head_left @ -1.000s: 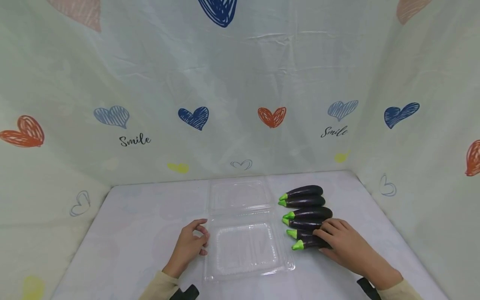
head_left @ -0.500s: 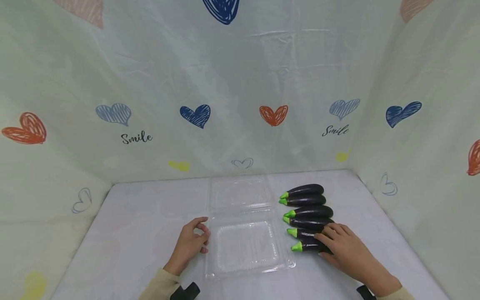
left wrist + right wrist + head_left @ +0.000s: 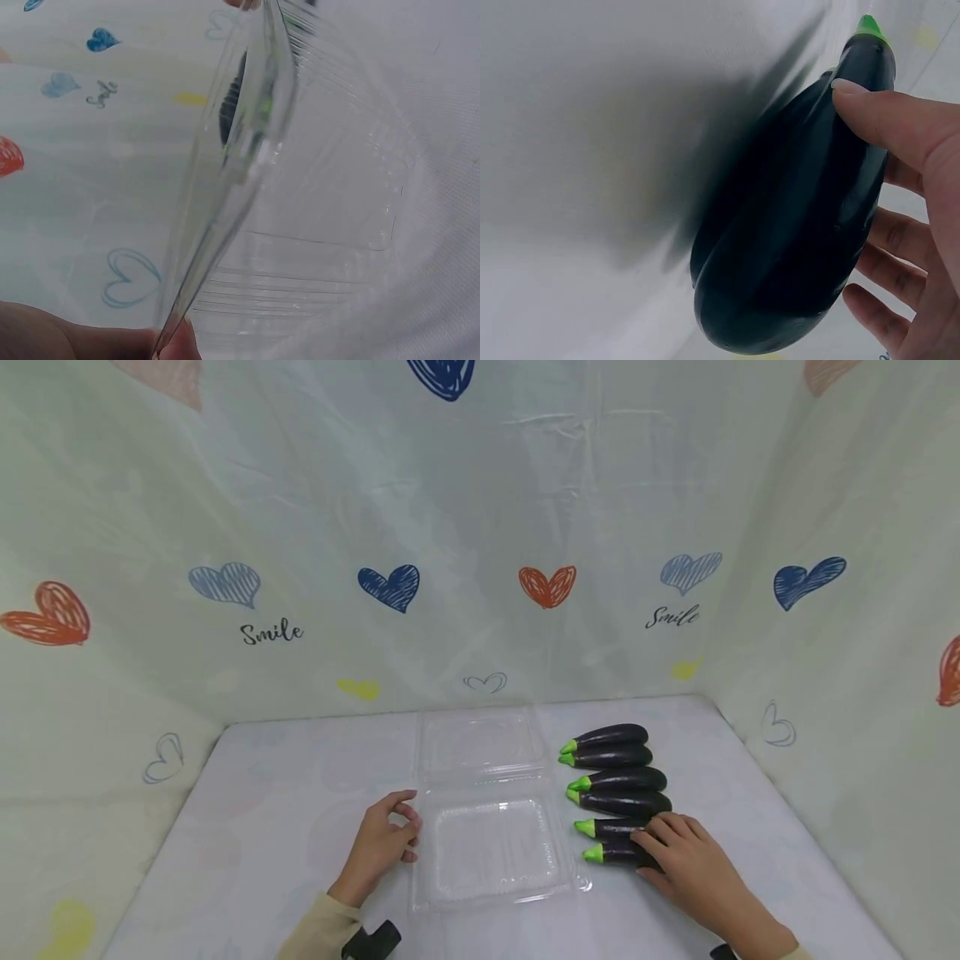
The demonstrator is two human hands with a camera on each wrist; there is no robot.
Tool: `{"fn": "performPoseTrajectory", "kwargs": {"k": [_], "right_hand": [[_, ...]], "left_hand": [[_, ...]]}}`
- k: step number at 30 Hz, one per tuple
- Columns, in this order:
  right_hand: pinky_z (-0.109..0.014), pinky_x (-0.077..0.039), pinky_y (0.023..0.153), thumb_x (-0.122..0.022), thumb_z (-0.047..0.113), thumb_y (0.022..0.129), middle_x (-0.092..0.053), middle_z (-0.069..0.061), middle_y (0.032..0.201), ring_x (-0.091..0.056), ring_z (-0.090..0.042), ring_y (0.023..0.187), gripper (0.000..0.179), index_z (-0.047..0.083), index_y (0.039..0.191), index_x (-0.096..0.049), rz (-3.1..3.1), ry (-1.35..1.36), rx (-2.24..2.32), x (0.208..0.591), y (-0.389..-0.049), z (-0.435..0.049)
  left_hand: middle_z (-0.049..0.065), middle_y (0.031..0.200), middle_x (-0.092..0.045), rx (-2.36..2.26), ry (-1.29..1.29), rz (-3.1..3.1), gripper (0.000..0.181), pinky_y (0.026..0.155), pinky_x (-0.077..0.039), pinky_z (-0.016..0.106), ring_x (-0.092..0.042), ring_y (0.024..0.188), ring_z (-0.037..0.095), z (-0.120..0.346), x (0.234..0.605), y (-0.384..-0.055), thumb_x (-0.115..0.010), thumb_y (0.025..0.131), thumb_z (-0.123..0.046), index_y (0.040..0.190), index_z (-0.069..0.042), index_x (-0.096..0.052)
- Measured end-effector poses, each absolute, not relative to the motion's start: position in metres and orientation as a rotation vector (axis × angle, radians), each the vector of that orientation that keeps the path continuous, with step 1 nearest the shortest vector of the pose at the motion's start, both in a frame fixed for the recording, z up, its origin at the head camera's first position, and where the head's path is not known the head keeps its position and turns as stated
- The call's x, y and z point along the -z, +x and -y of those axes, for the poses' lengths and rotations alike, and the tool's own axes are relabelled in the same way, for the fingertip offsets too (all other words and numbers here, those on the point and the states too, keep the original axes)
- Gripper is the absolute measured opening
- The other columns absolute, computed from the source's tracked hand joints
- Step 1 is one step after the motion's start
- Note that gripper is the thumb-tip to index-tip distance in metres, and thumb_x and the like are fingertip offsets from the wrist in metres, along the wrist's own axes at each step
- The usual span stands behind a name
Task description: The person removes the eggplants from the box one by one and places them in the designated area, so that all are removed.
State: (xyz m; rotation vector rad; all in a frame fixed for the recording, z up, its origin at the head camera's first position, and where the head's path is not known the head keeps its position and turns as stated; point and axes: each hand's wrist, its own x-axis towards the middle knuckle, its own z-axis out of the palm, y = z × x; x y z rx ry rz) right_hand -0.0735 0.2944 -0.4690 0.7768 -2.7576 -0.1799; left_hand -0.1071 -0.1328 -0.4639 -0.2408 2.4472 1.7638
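A clear plastic hinged box lies unfolded on the table, its lid at the back. My left hand is at the box's left side. In the left wrist view, a thumb and finger pinch its rim. Several dark purple eggplants with green stems lie in a column right of the box. My right hand grips the two nearest ones, covering their thick ends. In the right wrist view, my thumb lies across one eggplant, with fingers along its other side; the second is partly hidden behind it.
Further eggplants lie in pairs behind the held ones, stems to the left. A white cloth covers the table. A pale curtain printed with hearts stands close round the back and both sides.
My right hand has drawn the two nearest eggplants slightly towards me, and the gap between them and the pair behind has widened. The left hand stays at the box.
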Motion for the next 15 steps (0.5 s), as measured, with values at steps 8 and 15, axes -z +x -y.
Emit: {"fn": "performPoseTrajectory", "kwargs": {"k": [8, 15], "right_hand": [[-0.049, -0.056, 0.097, -0.098, 0.033, 0.069, -0.064, -0.002, 0.104, -0.060, -0.028, 0.105, 0.049, 0.013, 0.108, -0.076, 2.745, 0.756, 0.154, 0.475, -0.071, -0.294], [-0.050, -0.055, 0.100, -0.099, 0.033, 0.070, -0.064, -0.004, 0.107, -0.060, -0.031, 0.109, 0.048, 0.014, 0.108, -0.077, 2.771, 0.724, 0.158, 0.482, -0.071, -0.291]], "left_hand": [[0.015, 0.102, -0.059, -1.768, -0.234, -2.447, 0.048, 0.053, -0.060, 0.029, -0.061, 0.068, 0.018, 0.132, 0.465, -0.107, -0.061, 0.095, 0.010, 0.143, 0.011, -0.054], [0.015, 0.102, -0.059, -1.763, -0.238, -2.444, 0.048, 0.053, -0.060, 0.029, -0.061, 0.068, 0.018, 0.132, 0.463, -0.107, -0.060, 0.095, 0.010, 0.142, 0.011, -0.054]]}}
